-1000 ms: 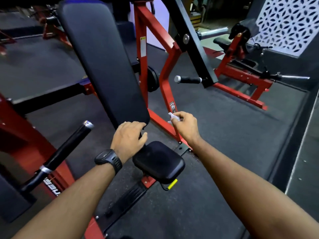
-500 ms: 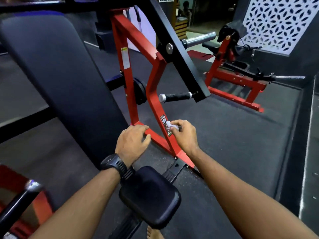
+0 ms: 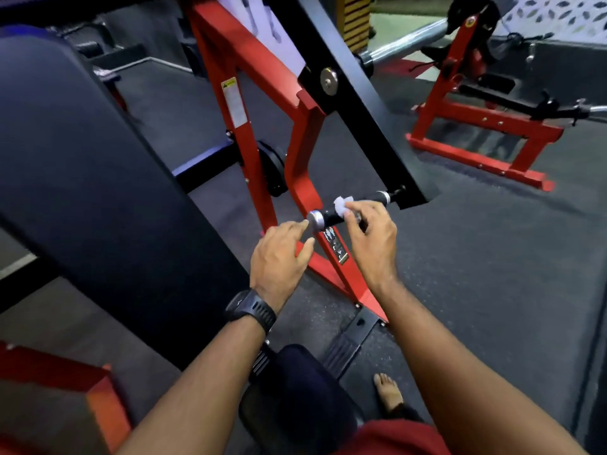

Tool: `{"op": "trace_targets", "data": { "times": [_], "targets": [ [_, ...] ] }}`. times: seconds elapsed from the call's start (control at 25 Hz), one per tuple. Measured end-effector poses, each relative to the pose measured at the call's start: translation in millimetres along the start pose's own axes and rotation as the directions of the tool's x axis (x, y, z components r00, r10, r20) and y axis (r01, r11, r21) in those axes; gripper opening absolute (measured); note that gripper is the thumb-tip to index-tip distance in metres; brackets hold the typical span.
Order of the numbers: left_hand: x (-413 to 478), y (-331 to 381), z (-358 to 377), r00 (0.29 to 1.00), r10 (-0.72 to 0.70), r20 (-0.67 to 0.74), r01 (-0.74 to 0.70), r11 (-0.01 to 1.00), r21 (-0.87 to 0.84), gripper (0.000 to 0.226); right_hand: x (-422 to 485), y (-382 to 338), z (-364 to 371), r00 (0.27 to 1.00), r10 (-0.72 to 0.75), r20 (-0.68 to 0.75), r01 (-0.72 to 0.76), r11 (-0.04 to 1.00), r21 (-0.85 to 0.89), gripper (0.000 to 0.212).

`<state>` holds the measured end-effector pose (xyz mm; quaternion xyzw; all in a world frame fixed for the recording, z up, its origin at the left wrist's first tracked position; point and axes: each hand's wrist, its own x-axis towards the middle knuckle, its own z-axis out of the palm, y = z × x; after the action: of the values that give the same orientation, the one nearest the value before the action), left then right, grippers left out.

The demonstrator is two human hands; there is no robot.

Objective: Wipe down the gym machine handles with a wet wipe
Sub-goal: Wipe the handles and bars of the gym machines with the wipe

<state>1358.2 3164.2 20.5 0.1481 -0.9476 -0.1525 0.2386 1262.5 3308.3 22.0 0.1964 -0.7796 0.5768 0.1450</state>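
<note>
A short black handle (image 3: 331, 215) with a chrome end cap sticks out leftward from the black lever arm (image 3: 368, 119) of the red machine. My right hand (image 3: 371, 238) pinches a small white wet wipe (image 3: 341, 205) and holds it against the top of the handle's middle. My left hand (image 3: 279, 257), with a black watch on its wrist, reaches from the left with loosely extended fingers whose tips are at the chrome cap. Part of the grip is hidden behind my right fingers.
The big black back pad (image 3: 98, 192) fills the left side. A small black seat (image 3: 295, 399) sits below my arms. The red frame post (image 3: 302, 165) stands just behind the handle. Another red machine (image 3: 486, 126) stands at the far right, on dark rubber flooring (image 3: 492, 257).
Both hands have risen from near the frame's base up to the black handle. The wipe now lies on the handle, and my left fingertips have reached its chrome cap. The view moved closer.
</note>
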Motion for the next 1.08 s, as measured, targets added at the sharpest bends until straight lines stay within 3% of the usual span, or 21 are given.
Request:
{"op": "trace_targets", "data": {
  "times": [0.16,0.36,0.48,0.52,0.64,0.8,0.92,0.96,1.08],
  "targets": [
    [24.0,4.0,22.5,0.999,0.021,-0.047,-0.021,1.000,0.008,0.035,29.0,22.4,21.2,0.979,-0.158,0.131,0.163,0.986,-0.026,0.015],
    [32.6,10.7,43.0,0.994,0.019,-0.107,-0.012,0.998,0.065,0.026,53.3,69.5,26.2,0.880,-0.359,0.311,0.389,0.921,-0.038,0.022],
    [30.2,11.1,46.0,0.988,0.030,-0.150,-0.016,0.996,0.093,0.026,75.2,82.8,15.7,0.963,-0.168,0.208,0.186,0.980,-0.070,0.022],
    [29.3,10.5,46.8,0.987,0.035,-0.156,-0.020,0.995,0.094,0.026,64.8,75.5,21.3,0.955,-0.175,0.240,0.195,0.979,-0.063,0.020],
    [29.7,6.0,46.9,0.985,0.069,-0.160,-0.052,0.993,0.107,0.025,38.2,66.3,33.0,0.857,-0.376,0.351,0.404,0.915,-0.006,0.023],
    [28.9,3.7,47.4,0.981,0.093,-0.172,-0.073,0.990,0.116,0.028,56.4,80.3,18.9,0.973,-0.186,0.136,0.206,0.967,-0.149,0.021],
    [30.7,0.6,50.2,0.977,0.118,-0.180,-0.103,0.990,0.093,0.027,44.5,87.6,17.0,0.893,-0.385,0.231,0.424,0.893,-0.150,0.021],
    [30.5,-0.8,50.0,0.977,0.124,-0.175,-0.109,0.990,0.092,0.027,50.9,94.4,12.6,0.903,-0.372,0.215,0.408,0.900,-0.156,0.021],
    [28.7,-1.0,51.1,0.976,0.118,-0.184,-0.103,0.991,0.088,0.027,65.6,103.3,12.5,0.982,-0.183,0.047,0.189,0.964,-0.186,0.018]
  ]
}}
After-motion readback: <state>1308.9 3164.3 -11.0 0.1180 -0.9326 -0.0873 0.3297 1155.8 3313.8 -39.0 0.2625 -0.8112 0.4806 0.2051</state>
